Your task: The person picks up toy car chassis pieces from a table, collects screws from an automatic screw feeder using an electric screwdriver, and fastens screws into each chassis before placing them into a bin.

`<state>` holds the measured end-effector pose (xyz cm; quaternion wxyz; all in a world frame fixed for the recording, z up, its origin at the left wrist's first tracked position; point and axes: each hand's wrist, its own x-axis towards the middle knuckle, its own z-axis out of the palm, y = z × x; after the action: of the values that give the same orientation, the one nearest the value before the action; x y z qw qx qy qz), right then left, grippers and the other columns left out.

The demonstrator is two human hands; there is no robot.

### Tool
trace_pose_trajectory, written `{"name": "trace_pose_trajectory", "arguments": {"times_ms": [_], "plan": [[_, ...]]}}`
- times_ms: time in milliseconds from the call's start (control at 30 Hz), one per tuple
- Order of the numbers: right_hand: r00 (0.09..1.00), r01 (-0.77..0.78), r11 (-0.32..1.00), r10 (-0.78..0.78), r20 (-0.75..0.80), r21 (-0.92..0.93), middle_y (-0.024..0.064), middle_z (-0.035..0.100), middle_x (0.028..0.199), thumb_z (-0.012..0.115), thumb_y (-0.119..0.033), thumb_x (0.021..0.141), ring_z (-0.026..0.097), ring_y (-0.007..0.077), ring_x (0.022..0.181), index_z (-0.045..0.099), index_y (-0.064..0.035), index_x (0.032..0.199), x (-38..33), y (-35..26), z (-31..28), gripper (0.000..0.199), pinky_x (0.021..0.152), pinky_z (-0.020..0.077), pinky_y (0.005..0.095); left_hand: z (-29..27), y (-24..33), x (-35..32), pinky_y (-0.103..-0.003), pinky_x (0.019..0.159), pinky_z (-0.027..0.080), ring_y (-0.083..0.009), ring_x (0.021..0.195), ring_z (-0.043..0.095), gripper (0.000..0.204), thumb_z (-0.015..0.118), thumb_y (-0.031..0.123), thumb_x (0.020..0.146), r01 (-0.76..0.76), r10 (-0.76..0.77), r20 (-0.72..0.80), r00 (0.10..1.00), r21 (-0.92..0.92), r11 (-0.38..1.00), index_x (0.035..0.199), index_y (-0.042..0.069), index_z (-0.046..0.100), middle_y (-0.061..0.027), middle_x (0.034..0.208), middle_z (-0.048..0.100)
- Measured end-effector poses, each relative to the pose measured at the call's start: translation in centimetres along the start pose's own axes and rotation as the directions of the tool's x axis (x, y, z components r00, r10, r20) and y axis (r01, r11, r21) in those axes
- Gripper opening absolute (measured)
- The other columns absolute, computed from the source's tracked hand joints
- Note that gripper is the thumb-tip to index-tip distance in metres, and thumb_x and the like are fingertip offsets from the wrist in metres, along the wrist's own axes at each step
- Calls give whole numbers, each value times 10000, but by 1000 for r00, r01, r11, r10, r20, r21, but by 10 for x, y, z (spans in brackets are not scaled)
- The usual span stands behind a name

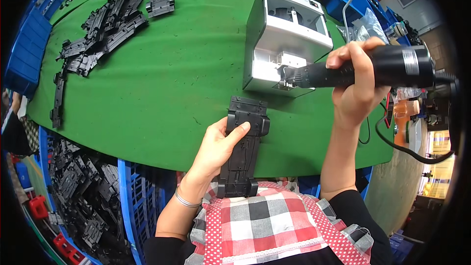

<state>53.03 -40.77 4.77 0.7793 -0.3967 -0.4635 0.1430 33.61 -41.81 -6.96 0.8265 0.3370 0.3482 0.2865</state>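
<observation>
My left hand grips a long black plastic toy-car chassis, thumb on top, over the front edge of the green-covered table. The far end of the chassis lies over the green cloth and its near end reaches my checked apron. My right hand is wrapped round a black corded electric screwdriver, held sideways. Its narrow end points left, at the front outlet of a grey-white screw feeder. I cannot make out whether a screw sits on the bit.
Several black chassis lie heaped on the green table at the far left. Below the left edge, a blue crate holds many more. The screwdriver's cable loops down at the right. Blue bins stand at both sides.
</observation>
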Motion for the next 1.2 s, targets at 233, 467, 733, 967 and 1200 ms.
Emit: {"name": "trace_pose_trajectory", "arguments": {"times_ms": [233,467,733,967,1200], "plan": [[955,-267,938,227,189,223,113,519,646,522,44,771,520,191,489,398,-1,950,-22,-12,8,222,508,473,325,0,1,-2,-238,726,492,-106,821,587,267,577,124,872,17,-17,-16,1000,-35,999,1073,-49,552,-80,976,620],[923,-311,935,255,289,171,99,487,662,488,-2,780,480,173,468,366,-37,983,-52,1,30,240,458,444,312,-1,0,0,-242,734,490,-100,826,582,228,568,93,869,-27,27,-2,1000,-50,998,1051,-45,555,-70,950,621],[867,-188,979,125,483,84,96,505,617,531,53,757,500,182,458,333,-63,902,-60,2,36,271,460,462,313,-1,-4,-1,-227,772,455,-82,857,562,210,568,93,876,-102,102,-3,995,18,995,1035,-45,568,-55,957,625],[911,-238,912,90,403,333,100,496,678,523,-78,810,494,188,490,395,-30,1007,-41,-7,11,240,430,439,312,2,2,-25,-308,774,513,-175,887,618,295,568,150,883,133,-130,118,984,-17,991,1093,-54,535,-130,965,632],[995,61,991,-69,69,118,111,534,642,521,20,775,530,186,502,435,9,928,-3,-5,-9,176,510,475,312,-31,6,-47,-366,924,448,-233,1058,564,552,694,40,748,36,-235,495,836,377,925,1233,-48,444,-171,1194,540]]}}
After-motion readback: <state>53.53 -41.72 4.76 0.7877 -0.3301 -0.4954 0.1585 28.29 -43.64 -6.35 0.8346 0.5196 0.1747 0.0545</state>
